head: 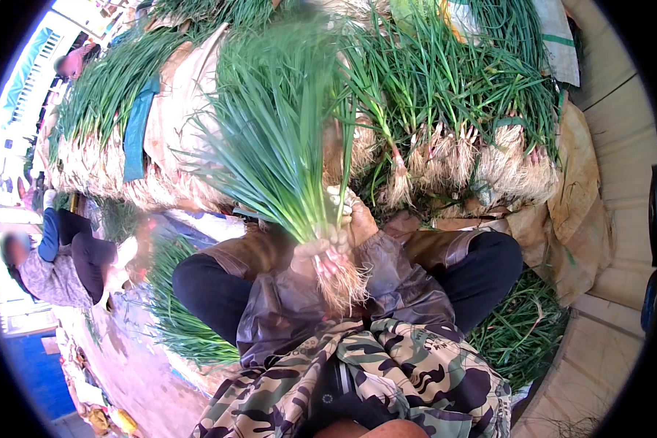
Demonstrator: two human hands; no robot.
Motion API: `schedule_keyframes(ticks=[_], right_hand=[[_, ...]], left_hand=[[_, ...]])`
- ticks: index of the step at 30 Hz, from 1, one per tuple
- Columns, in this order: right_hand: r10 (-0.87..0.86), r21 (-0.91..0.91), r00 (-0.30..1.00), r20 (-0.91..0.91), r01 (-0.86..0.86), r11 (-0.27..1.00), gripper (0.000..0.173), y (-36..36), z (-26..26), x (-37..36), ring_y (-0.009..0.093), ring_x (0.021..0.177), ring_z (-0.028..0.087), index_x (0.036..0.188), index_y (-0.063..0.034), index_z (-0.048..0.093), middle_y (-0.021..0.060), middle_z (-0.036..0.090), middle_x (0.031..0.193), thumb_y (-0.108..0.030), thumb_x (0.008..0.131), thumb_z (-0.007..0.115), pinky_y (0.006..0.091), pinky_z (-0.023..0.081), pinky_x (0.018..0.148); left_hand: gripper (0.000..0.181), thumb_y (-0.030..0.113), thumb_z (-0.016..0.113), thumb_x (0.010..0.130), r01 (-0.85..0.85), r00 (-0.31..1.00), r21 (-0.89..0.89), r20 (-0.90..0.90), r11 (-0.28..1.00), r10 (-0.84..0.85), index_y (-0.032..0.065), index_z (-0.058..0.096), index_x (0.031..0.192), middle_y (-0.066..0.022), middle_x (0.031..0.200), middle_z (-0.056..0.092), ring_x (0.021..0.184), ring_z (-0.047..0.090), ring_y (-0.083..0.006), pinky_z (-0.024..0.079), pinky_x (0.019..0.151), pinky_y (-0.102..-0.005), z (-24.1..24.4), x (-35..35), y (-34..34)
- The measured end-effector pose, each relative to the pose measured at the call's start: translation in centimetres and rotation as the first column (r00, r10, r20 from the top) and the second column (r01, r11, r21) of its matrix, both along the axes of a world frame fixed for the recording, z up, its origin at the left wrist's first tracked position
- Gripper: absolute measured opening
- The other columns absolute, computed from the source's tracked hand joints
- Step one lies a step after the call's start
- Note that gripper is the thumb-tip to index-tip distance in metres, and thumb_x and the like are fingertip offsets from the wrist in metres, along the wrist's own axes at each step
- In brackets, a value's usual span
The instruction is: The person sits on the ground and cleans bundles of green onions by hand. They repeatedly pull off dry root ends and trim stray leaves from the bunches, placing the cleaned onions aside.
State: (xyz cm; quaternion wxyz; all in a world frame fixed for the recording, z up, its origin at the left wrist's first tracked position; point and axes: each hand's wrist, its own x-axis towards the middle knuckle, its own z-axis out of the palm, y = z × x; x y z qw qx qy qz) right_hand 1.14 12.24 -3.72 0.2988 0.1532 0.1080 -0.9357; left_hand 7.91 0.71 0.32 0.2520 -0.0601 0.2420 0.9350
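My left hand [305, 256] is closed around the lower stems of a bunch of green scallion-like plants [293, 186]. The long leaves fan upward and blur at the top, while pale pink bases and stringy roots [344, 284] hang below my fingers. Just above and to the right, my right hand [360, 216] has its fingers curled around a few upright green leaves [348, 159] beside the bunch. Light coverings show on its fingers. Clear plastic sleeves [402, 279] cover both forearms.
Rooted scallion-like plants are heaped in front, at left [109, 104] and right [449, 82]. Loose greens lie by my left knee [191, 306] and right knee [525, 323]. A tan sheet [575, 208] borders the right heap. Another person [60, 268] sits at left.
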Motion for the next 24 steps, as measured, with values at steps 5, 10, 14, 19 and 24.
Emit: schedule_keyframes(ticks=[5,10,14,19,24], right_hand=[[0.029,0.711,0.866,-0.499,0.39,0.585,0.017,-1.0,-1.4,-1.5,0.008,0.064,0.051,0.092,-0.0021,0.056,0.0003,0.056,0.073,-0.015,0.092,0.043,0.021,0.044,0.056],[0.489,0.855,0.847,-0.207,0.399,-0.33,0.023,4.9,-5.9,-2.4,0.022,0.077,0.059,0.101,-0.0089,0.056,0.0115,0.062,0.092,-0.026,0.089,0.047,0.0327,0.048,0.068],[0.77,0.78,0.335,0.543,0.138,-0.61,0.03,7.6,-0.8,-0.1,0.029,0.092,0.059,0.103,-0.0174,0.061,0.0135,0.062,0.098,-0.033,0.077,0.06,0.0374,0.047,0.079],[0.571,0.531,0.642,-0.512,0.759,-0.376,0.031,7.8,6.7,0.2,0.032,0.082,0.06,0.104,-0.0085,0.06,0.0137,0.061,0.095,-0.028,0.081,0.058,0.0379,0.049,0.073],[0.471,0.702,0.859,-0.2,0.461,-0.543,0.031,10.2,3.9,-5.8,0.036,0.081,0.057,0.102,-0.0056,0.057,0.0179,0.06,0.089,-0.029,0.083,0.053,0.0428,0.046,0.072]], left_hand=[[0.022,0.015,0.065,0.07,0.034,0.999,0.081,-0.011,0.996,-0.033,0.0023,0.054,0.085,-0.0089,0.08,0.05,0.071,0.051,-0.0198,0.044,0.065,-0.0337,0.2,-0.2,0.1],[0.025,0.019,0.066,0.069,0.068,0.984,0.129,-0.172,0.989,-0.045,0.0047,0.051,0.083,-0.0068,0.081,0.046,0.07,0.048,-0.0173,0.039,0.065,-0.0337,1.1,-0.6,-0.8],[0.03,0.019,0.066,0.069,-0.089,0.996,-0.014,-0.019,0.996,0.089,0.0027,0.053,0.09,-0.0102,0.088,0.051,0.07,0.05,-0.0177,0.042,0.067,-0.0344,2.0,-0.7,-0.7],[0.052,0.016,0.065,0.07,0.04,0.995,0.045,0.087,0.998,-0.044,-0.0032,0.046,0.114,-0.0097,0.087,0.055,0.071,0.051,-0.0177,0.044,0.073,-0.0339,0.4,-0.1,-2.0],[0.05,0.013,0.064,0.069,-0.003,1.0,0.092,-0.021,0.996,0.005,-0.0042,0.047,0.113,-0.0037,0.071,0.048,0.071,0.051,-0.0166,0.045,0.077,-0.034,1.1,-0.9,-0.9]])
